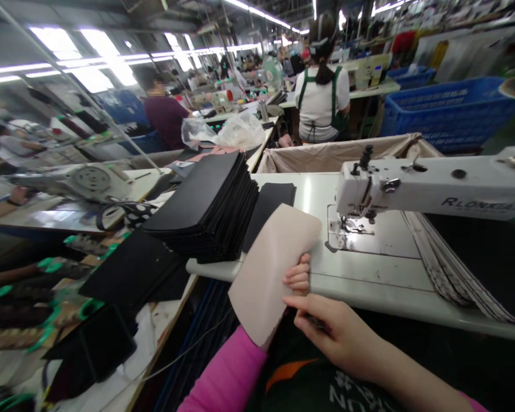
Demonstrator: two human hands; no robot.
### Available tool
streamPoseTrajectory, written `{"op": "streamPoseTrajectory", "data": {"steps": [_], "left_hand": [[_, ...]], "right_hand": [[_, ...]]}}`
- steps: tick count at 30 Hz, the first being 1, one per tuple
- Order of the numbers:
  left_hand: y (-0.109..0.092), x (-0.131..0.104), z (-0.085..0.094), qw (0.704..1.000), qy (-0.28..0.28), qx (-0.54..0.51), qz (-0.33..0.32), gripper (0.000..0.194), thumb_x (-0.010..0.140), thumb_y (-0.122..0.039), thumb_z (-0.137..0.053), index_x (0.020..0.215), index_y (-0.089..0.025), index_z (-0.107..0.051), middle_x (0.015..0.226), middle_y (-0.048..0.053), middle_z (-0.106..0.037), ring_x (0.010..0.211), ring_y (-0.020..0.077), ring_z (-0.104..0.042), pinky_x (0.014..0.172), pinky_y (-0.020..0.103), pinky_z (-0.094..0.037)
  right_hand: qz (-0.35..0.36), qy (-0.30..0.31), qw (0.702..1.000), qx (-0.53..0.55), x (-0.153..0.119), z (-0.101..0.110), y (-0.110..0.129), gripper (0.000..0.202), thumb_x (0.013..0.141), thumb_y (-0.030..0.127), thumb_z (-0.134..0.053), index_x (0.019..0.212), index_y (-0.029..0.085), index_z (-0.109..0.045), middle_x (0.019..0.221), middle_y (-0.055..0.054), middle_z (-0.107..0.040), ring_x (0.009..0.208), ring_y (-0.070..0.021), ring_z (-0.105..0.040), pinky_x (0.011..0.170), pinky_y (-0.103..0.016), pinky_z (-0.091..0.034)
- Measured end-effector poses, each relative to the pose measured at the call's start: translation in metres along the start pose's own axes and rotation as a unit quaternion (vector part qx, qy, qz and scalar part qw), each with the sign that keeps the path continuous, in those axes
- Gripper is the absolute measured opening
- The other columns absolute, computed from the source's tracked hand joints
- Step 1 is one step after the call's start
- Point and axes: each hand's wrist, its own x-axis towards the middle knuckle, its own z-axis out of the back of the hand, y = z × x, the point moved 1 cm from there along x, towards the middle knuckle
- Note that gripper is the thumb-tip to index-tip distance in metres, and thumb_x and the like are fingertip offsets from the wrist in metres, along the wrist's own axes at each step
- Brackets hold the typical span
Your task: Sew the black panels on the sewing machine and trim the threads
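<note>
A beige panel is tilted up in front of me, its lower edge over my pink left sleeve. My left hand grips it from behind, with the fingers curled round its right edge. My right hand is beside the panel's lower right edge, its index fingertip touching or very near that edge; the other fingers are curled, and whether they hold anything is hidden. Behind the panel, a black sheet lies on the white sewing table. A tall stack of black panels stands to the left.
A white sewing machine stands at the right, with layered dark pieces beside it. Thread spools and black sheets fill the left side. Beyond are a fabric-lined bin, a blue basket and several people at work.
</note>
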Motion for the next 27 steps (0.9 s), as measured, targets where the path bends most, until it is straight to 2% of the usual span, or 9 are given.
{"op": "streamPoseTrajectory", "data": {"steps": [4,6,8,12,19,24,27], "left_hand": [[0.003,-0.011,-0.006,0.994,0.046,-0.065,0.079,0.027,0.092,-0.042,-0.047,0.086,-0.017,-0.054,0.056,-0.009,-0.017,0.04,0.0064,-0.008,0.035,0.018,-0.016],[0.002,-0.016,-0.009,0.986,0.076,-0.09,0.12,0.032,0.092,-0.046,-0.046,0.086,-0.016,-0.055,0.055,-0.008,-0.019,0.04,0.0067,-0.008,0.035,0.02,-0.014],[0.002,-0.021,-0.012,0.978,0.097,-0.117,0.145,0.031,0.093,-0.043,-0.045,0.086,-0.015,-0.056,0.054,-0.008,-0.019,0.041,0.0067,-0.007,0.035,0.02,-0.014],[0.003,-0.025,-0.017,0.971,0.103,-0.164,0.139,0.025,0.094,-0.033,-0.043,0.087,-0.014,-0.057,0.055,-0.008,-0.02,0.041,0.0067,-0.005,0.038,0.02,-0.016],[0.006,-0.025,-0.017,0.965,0.121,-0.182,0.146,0.027,0.094,-0.034,-0.043,0.087,-0.012,-0.058,0.055,-0.007,-0.025,0.042,0.0083,-0.01,0.045,0.024,-0.021],[0.01,-0.023,-0.015,0.977,0.134,-0.116,0.117,0.033,0.092,-0.041,-0.044,0.088,-0.012,-0.059,0.055,-0.006,-0.026,0.044,0.0081,-0.009,0.044,0.024,-0.017],[0.013,-0.024,-0.015,0.986,0.133,-0.057,0.084,0.043,0.092,-0.052,-0.039,0.088,-0.014,-0.059,0.055,-0.006,-0.024,0.044,0.0079,-0.01,0.043,0.024,-0.016]], "right_hand": [[-0.008,-0.043,0.999,0.005,-0.01,0.012,-0.007,0.034,0.097,0.027,-0.047,0.13,0.027,-0.056,0.121,-0.007,-0.063,0.104,-0.0206,-0.062,0.092,-0.033,-0.051],[-0.014,-0.057,0.998,-0.007,-0.016,0.019,-0.01,0.034,0.098,0.028,-0.046,0.13,0.029,-0.055,0.115,-0.006,-0.066,0.098,-0.0197,-0.064,0.088,-0.033,-0.053],[-0.03,-0.077,0.996,-0.024,-0.023,0.025,-0.015,0.033,0.098,0.029,-0.046,0.129,0.031,-0.056,0.107,-0.004,-0.068,0.091,-0.0179,-0.065,0.084,-0.03,-0.055],[-0.074,-0.109,0.99,-0.052,-0.034,0.028,-0.028,0.032,0.097,0.033,-0.048,0.127,0.031,-0.057,0.097,-0.002,-0.068,0.085,-0.0173,-0.066,0.076,-0.026,-0.056],[-0.087,-0.099,0.99,-0.057,-0.037,0.026,-0.034,0.031,0.097,0.036,-0.047,0.126,0.033,-0.057,0.093,-0.001,-0.067,0.084,-0.0171,-0.065,0.075,-0.026,-0.055],[-0.081,-0.114,0.988,-0.062,-0.03,0.031,-0.026,0.026,0.096,0.035,-0.051,0.12,0.033,-0.06,0.105,-0.001,-0.066,0.089,-0.0172,-0.064,0.079,-0.026,-0.053],[-0.062,-0.116,0.989,-0.07,-0.024,0.034,-0.019,0.024,0.096,0.033,-0.051,0.118,0.033,-0.061,0.109,-0.001,-0.065,0.093,-0.0176,-0.063,0.084,-0.028,-0.051]]}}
